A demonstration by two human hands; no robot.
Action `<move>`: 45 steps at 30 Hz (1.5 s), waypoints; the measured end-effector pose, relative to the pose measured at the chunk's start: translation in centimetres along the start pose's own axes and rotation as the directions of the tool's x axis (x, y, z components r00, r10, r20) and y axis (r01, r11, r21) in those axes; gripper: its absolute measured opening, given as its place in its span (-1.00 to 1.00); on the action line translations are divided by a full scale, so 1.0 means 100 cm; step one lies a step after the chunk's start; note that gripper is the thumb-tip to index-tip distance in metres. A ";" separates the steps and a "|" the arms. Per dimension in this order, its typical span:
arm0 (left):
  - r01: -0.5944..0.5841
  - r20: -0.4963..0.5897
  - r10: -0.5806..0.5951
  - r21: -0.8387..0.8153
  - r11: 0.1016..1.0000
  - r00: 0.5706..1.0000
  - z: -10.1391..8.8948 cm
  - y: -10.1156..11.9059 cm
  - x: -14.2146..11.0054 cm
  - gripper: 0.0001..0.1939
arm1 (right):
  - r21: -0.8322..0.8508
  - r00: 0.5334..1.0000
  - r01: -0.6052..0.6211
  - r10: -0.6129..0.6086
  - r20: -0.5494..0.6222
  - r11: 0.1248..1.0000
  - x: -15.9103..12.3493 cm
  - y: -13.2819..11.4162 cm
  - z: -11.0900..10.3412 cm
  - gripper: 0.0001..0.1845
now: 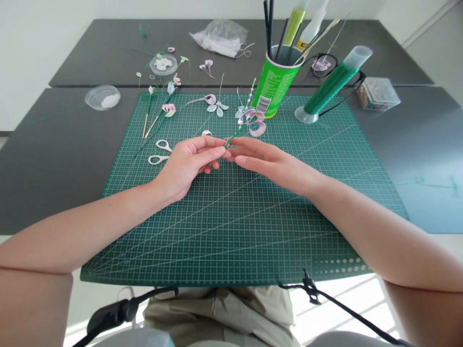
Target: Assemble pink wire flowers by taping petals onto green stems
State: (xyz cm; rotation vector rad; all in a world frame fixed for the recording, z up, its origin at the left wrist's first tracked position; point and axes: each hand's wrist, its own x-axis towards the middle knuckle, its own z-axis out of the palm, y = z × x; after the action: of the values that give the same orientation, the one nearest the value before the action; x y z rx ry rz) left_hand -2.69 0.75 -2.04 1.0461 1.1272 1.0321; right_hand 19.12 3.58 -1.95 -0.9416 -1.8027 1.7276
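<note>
No text can be read clearly: the green can carries a white label with a barcode, but its letters are too small.

The near half of the cutting mat is left open for passage. Ahead, the way is barred by the green cup and tilted tube; the left is narrowed by scissors and flower stems.
</note>
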 end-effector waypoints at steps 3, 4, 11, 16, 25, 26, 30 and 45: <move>-0.011 -0.001 0.011 0.004 1.000 1.000 -0.001 0.000 0.000 -0.86 | 0.228 0.988 -0.102 0.071 0.137 0.968 -0.004 -0.007 0.006 -0.37; -0.012 -0.007 0.012 0.007 1.000 1.000 -0.002 0.000 0.001 -0.85 | 0.244 0.981 -0.129 0.087 0.176 0.961 -0.006 -0.010 0.008 -0.36; 0.003 -0.029 -0.004 -0.019 1.000 1.000 -0.003 0.001 0.005 -0.88 | -0.098 0.982 -0.175 0.181 0.051 0.980 -0.012 -0.021 0.016 -0.49; 0.017 -0.043 -0.017 -0.006 1.000 0.999 -0.003 0.001 0.007 -0.90 | -0.628 0.984 0.138 -0.176 0.002 0.766 -0.018 -0.016 0.014 -0.68; 0.036 0.164 -0.112 0.409 0.912 0.980 0.000 0.004 0.002 -0.92 | -0.696 0.752 0.568 -0.621 0.222 0.439 -0.035 -0.032 0.002 -0.69; 0.025 0.186 -0.130 0.483 0.876 0.974 0.002 0.006 0.000 -0.96 | -0.692 0.745 0.573 -0.631 0.215 0.440 -0.036 -0.034 0.001 -0.68; -0.106 0.275 -0.083 0.606 0.788 0.958 0.004 0.007 -0.005 -0.94 | -0.672 0.803 0.522 -0.568 0.180 0.526 -0.039 -0.036 -0.001 -0.59; -0.127 0.454 -0.132 0.498 0.858 0.881 0.002 0.000 -0.009 -0.94 | -0.619 0.924 0.157 -0.335 -0.183 0.770 -0.025 -0.039 -0.013 -0.64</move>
State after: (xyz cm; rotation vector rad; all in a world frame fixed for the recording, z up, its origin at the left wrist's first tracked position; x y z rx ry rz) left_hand -2.65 -0.15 -1.90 1.6245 1.0053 0.4125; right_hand 21.10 2.68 2.29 -1.0552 -2.1882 0.8015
